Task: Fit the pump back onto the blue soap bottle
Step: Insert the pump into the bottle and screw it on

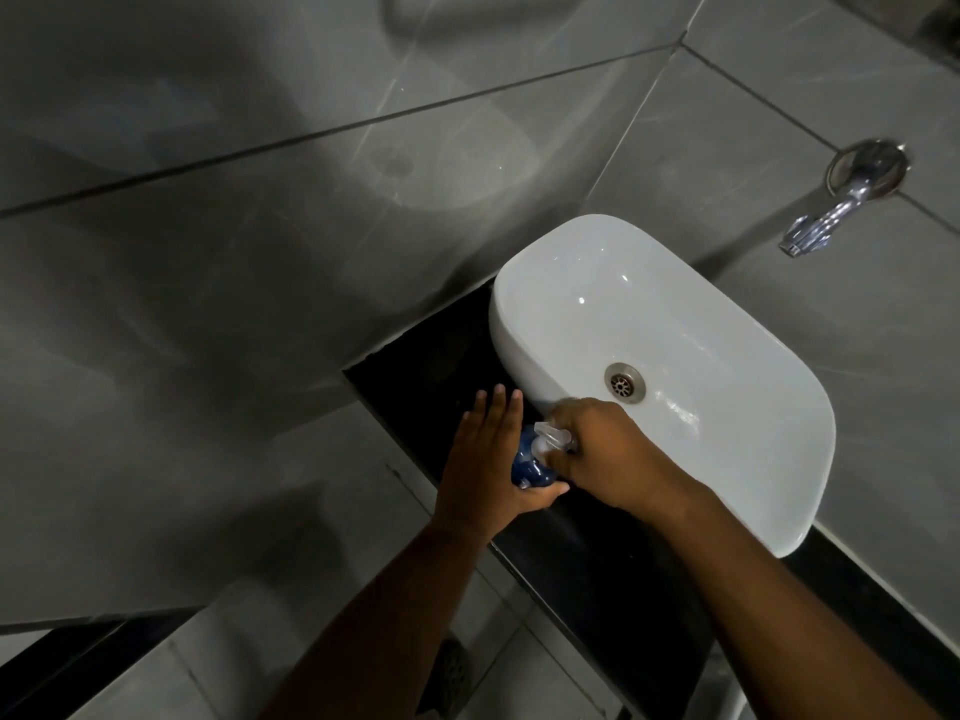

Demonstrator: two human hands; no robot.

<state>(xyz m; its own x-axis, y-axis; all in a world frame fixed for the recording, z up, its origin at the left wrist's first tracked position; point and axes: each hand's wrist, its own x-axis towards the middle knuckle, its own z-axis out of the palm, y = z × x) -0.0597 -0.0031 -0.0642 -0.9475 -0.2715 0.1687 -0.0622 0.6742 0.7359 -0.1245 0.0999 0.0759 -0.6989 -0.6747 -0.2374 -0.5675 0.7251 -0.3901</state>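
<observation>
The blue soap bottle [527, 467] stands on the black counter [582, 558], just left of the basin. My left hand [485, 459] presses against its left side, fingers stretched out and thumb curled under the front of it. A clear pump [550, 438] sits at the bottle's top. My right hand [608, 452] is closed around the pump from the right and hides its collar and most of the neck. Whether the pump is seated on the neck cannot be told.
A white oval basin [727, 324] with a metal drain [624, 383] fills the counter's right part. A chrome wall tap [831, 213] juts out above it. Grey tiled walls stand behind and left. A round floor drain [454, 667] lies below the counter edge.
</observation>
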